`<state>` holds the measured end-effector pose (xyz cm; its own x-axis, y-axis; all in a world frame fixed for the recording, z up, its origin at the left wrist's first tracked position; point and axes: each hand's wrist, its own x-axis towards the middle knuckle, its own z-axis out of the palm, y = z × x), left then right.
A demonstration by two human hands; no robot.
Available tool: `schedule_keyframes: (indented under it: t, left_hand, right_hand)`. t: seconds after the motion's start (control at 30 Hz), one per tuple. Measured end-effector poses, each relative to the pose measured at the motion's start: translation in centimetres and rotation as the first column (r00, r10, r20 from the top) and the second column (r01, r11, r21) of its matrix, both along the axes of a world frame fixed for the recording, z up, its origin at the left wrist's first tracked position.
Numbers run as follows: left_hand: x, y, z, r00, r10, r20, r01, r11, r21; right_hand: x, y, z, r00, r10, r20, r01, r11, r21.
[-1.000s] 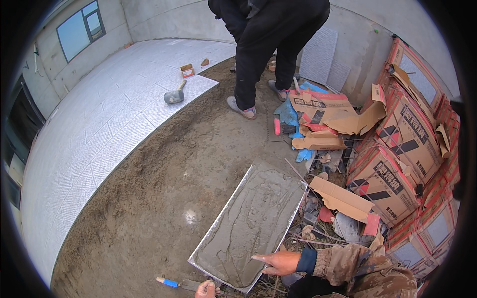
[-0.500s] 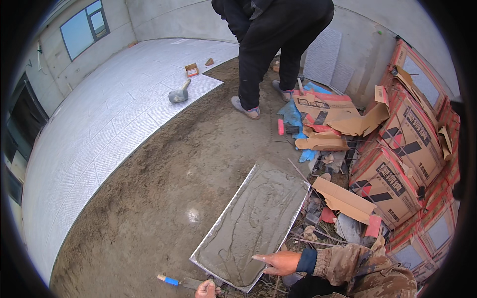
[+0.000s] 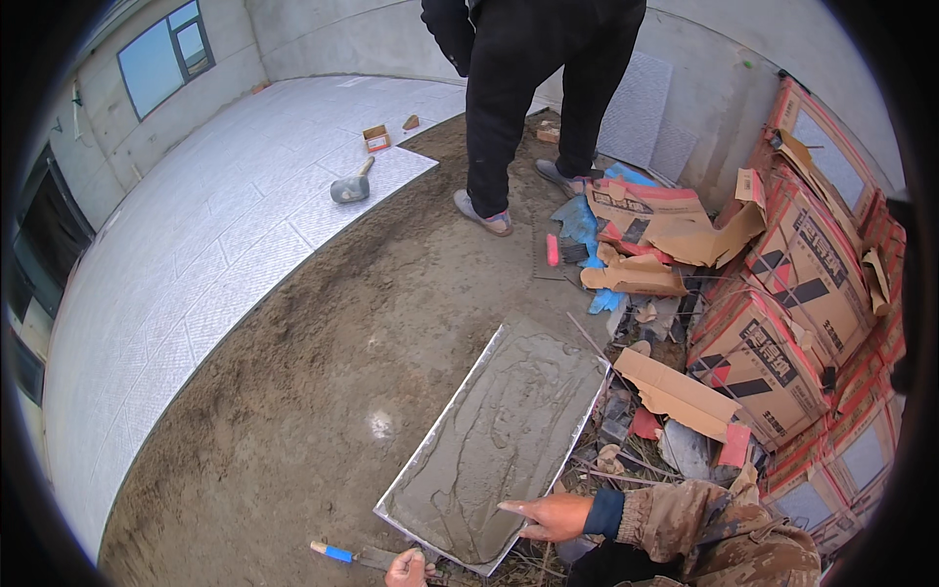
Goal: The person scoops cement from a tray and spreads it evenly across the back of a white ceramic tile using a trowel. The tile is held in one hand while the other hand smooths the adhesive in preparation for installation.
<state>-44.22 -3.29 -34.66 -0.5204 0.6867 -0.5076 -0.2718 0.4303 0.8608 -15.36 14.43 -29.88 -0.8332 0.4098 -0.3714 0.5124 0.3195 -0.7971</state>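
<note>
A rectangular tile (image 3: 387, 502) lies on the sandy ground in front of me, its upper face spread with wet grey mortar (image 3: 494, 440). Over its near right part, my right hand (image 3: 556, 516) is open, index finger stretched out toward the mortar and thumb apart. My left hand (image 3: 409, 568) is closed at the lower edge, just off the tile's near corner; what its fingers grip, if anything, I cannot make out. Beside it, a trowel (image 3: 337, 554) shows its blue and wooden handle, the blade running partly behind the left hand.
Laid pale tiles (image 3: 245, 235) cover the left side, with a rubber mallet (image 3: 350, 189) on them. Another person (image 3: 533, 108) in black trousers stands ahead. Torn cardboard (image 3: 675, 391) and tile boxes (image 3: 782, 362) crowd the right. A red-handled brush (image 3: 554, 249) lies near the person's feet.
The other person has straightened up from a bend. A light handle by their right-hand foot no longer shows. My hands have barely moved.
</note>
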Motion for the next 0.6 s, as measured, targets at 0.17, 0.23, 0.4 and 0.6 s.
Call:
schedule_keyframes:
  t: [0.17, 0.23, 0.4, 0.6]
  left_hand:
    - [0.0, 0.5, -0.2, 1.0, -0.015, -0.002, 0.015, 1.0, -0.01]
    - [0.1, 0.7, 0.0, 1.0, -0.024, 0.004, 0.024, 0.999, -0.025]
    - [0.2, 0.8, 0.8, 0.999, -0.034, -0.014, 0.033, 0.998, -0.061]
    - [0.1, 0.6, 0.8, 1.0, -0.013, 0.019, 0.014, 0.998, -0.066]
  right_hand:
    - [0.2, 0.1, 0.3, 0.999, -0.004, 0.035, 0.005, 1.0, -0.027]
    - [0.2, 0.2, 0.4, 1.0, -0.008, 0.025, 0.009, 0.999, -0.032]
    - [0.2, 0.3, 0.2, 0.999, 0.009, 0.038, -0.008, 0.999, -0.044]
    - [-0.1, 0.0, -0.3, 1.0, 0.003, -0.025, -0.003, 1.0, 0.02]
